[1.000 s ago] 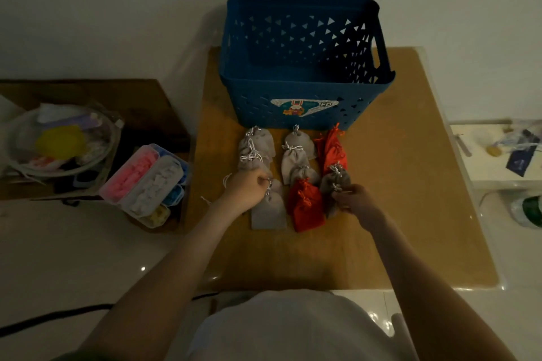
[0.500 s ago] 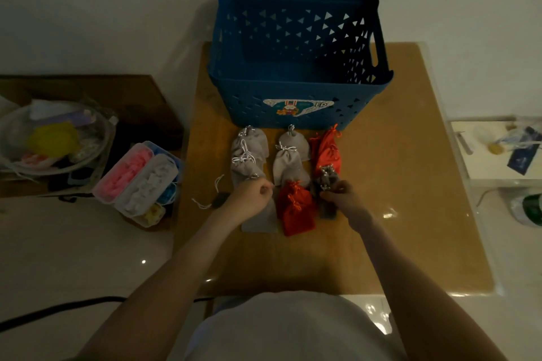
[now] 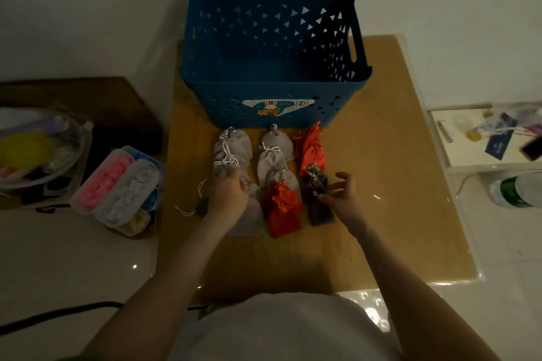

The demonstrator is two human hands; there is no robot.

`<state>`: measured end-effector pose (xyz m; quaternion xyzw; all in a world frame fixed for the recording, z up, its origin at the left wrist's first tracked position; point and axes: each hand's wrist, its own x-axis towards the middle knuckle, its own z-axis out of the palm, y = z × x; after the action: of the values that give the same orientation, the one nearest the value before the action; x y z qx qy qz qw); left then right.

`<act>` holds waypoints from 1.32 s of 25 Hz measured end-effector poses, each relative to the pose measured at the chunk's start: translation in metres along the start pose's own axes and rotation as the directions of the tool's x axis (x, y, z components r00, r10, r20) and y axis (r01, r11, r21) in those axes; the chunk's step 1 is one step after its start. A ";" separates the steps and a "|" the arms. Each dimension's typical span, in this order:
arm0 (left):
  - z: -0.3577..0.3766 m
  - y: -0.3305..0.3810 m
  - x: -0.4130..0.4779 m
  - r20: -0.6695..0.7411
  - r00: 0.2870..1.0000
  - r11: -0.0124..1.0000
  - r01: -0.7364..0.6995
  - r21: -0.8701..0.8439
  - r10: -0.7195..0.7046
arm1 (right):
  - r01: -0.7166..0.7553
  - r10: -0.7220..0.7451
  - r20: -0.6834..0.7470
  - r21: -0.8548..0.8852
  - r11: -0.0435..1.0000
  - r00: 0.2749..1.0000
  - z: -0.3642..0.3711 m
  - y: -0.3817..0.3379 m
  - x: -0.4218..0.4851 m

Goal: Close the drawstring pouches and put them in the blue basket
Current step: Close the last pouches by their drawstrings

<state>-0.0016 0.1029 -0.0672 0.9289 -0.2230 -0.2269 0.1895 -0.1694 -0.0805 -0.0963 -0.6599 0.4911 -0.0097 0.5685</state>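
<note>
Head view: the brown counter (image 3: 390, 173) is seen from above, and the blue basket (image 3: 223, 108) is set at its far side against the wall, its open top turned up. The camera is tipped slightly differently than half a second ago, so the basket is framed a little lower.

The drawstring pouches (image 3: 275, 155) are laid on the counter in three short columns just in front of the basket: pale grey ones at the left and middle, red ones (image 3: 311, 149) and dark ones at the right. None of them appears shifted since the earlier frame.

At the near end of the left column a light grey pouch (image 3: 249, 221) is partly covered by the left hand (image 3: 228, 199), whose fingers are curled round the pouch's neck and its white cord, as they were before. A red pouch (image 3: 283, 214) is laid just beside it.

The main change is at the right. The right hand (image 3: 343, 199), which was pinched on the neck of the dark grey pouch (image 3: 319, 212) half a second ago, is now spread, with its fingers (image 3: 343, 176) parted and raised just beside that pouch. Whether the thumb touches the fabric cannot be told. The dark grey pouch is left lying flat on the counter.

A loose white cord (image 3: 187, 211) is seen at the counter's left edge.
</note>
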 end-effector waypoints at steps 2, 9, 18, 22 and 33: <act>-0.009 -0.013 -0.001 -0.066 0.992 0.988 0.115 0.102 -0.108 | -0.008 -0.002 -0.105 -0.090 0.996 0.994 0.003 -0.003 0.002; -0.021 -0.076 0.000 0.308 0.914 0.953 0.199 0.228 -0.264 | 0.111 -0.136 -0.112 -0.206 0.972 0.984 0.060 -0.048 -0.007; -0.057 -0.064 -0.022 0.164 0.986 0.992 -0.007 0.122 -0.014 | 0.374 -0.315 0.232 -0.286 0.882 0.920 0.112 -0.094 -0.046; -0.094 -0.026 -0.028 0.145 0.941 0.950 -0.312 0.018 0.306 | 0.157 -0.151 0.484 0.029 0.987 0.862 0.117 -0.132 -0.066; -0.128 0.024 -0.018 0.046 0.955 0.956 -0.293 -0.003 0.293 | 0.108 -0.474 0.535 0.576 0.810 0.699 0.070 -0.153 -0.052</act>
<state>0.0413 0.1240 0.0551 0.8806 -0.3626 -0.2171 0.2142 -0.0587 -0.0139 0.0232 -0.5198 0.1235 0.0017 0.8453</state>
